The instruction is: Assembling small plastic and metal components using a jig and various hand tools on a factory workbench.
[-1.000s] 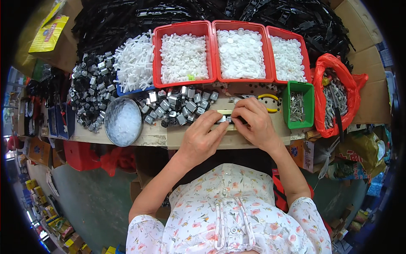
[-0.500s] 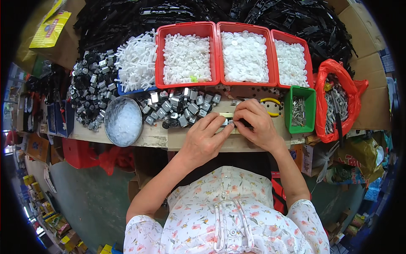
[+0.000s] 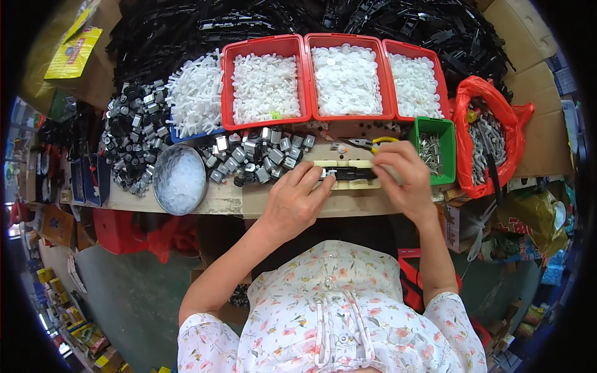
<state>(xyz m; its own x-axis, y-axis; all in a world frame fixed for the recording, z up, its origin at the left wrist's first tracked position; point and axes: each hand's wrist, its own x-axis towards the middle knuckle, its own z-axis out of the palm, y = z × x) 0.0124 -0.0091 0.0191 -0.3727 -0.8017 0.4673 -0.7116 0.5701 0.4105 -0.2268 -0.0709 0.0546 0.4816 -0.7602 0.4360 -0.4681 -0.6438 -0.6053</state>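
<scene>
A dull green floor (image 3: 137, 286) spreads beneath the pale worktop (image 3: 227, 205). Brown cardboard (image 3: 546, 149) stands at its right end; boxes and packets (image 3: 90, 334) crowd the near left.

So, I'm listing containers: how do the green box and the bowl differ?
The green box is rectangular; the bowl is round. The box holds silvery metal pieces, the bowl whitish bits. The box is nearer the right hand, the bowl nearer the left hand. Both are open at the top.

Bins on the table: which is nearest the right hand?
The green bin of metal pieces, beside the right hand; the red bins of white parts sit farther off.
</scene>
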